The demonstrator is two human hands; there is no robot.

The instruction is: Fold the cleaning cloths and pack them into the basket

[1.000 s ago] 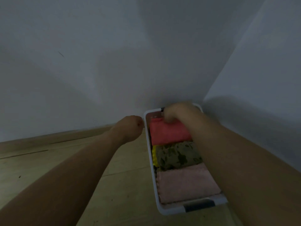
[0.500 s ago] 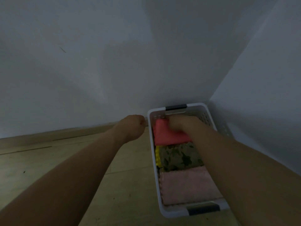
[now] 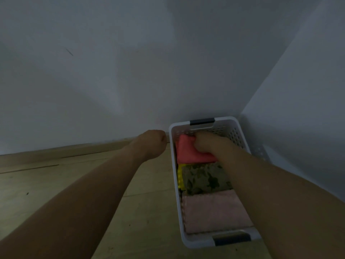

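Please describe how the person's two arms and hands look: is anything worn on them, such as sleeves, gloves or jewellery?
Both forearms are bare as far as the picture shows; no sleeve comes into view. The left hand and the right hand wear no gloves. No watch, bracelet or ring is visible, though the light is dim and the fingers are mostly hidden.

We see a dim, underexposed scene with a cool grey cast. Soft, broad shadows fall across the wall (image 3: 130, 71), darkest near the top centre, and no glare shows anywhere. The forearms sink into deep shade toward the lower corners. Detail is soft and slightly smeared throughout; the floor (image 3: 46, 180) grain is muddy. Wide-angle distortion bends the floor edge and stretches the arms at the frame's borders.
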